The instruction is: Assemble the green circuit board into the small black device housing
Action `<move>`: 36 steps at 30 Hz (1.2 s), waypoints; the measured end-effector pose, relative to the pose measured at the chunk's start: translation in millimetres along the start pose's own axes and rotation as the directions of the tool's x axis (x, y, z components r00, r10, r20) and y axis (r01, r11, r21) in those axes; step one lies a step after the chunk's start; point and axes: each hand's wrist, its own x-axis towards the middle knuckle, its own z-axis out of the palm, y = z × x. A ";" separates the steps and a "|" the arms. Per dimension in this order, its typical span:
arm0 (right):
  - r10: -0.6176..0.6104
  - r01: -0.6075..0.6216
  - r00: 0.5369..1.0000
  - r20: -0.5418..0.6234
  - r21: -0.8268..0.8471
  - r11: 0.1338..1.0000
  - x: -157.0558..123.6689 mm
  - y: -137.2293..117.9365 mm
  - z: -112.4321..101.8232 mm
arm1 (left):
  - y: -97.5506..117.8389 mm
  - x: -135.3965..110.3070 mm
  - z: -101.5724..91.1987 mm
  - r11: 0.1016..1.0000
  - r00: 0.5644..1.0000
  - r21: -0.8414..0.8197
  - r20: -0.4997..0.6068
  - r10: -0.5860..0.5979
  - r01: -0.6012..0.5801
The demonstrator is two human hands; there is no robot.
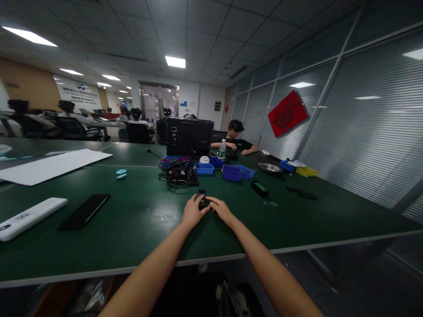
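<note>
A small dark object point(202, 203) with a dark blue upper part is at the middle of the green table, too small to name. My left hand point(193, 213) closes round its left side, with the thumb toward me. From the right, my right hand point(222, 211) has its bent fingertips against the same object, and its thumb and forefinger are close together. Both hands rest low over the tabletop, and they partly hide what is between them.
Beyond my hands are a black device with cables point(177, 176), a blue tray point(204, 168) and a purple-blue bin point(231, 173). A black-and-green box point(259, 188) lies to the right. At left are a black phone-like slab point(85, 212) and a white case point(31, 216). A person point(238, 143) sits opposite.
</note>
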 end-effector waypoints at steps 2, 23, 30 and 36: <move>0.044 -0.040 0.997 -0.060 0.074 0.996 2.5 2.7 -1.3 | -1.2 0.1 0.4 1.000 1.000 -0.009 0.014 -0.013 0.014; 0.181 -0.239 0.902 -0.392 -0.104 0.966 7.3 26.8 -42.1 | -13.2 -7.9 -31.5 0.995 0.997 -0.064 -0.030 -0.076 0.074; 0.205 -0.269 0.905 -0.372 -0.126 0.955 6.6 21.3 -41.3 | -41.2 -11.0 -62.4 0.994 0.994 0.035 -0.024 -0.102 0.103; 0.204 -0.271 0.914 -0.350 -0.155 0.950 6.2 18.7 -41.8 | -87.1 -12.2 -107.9 0.959 0.976 0.184 -0.088 -0.201 0.214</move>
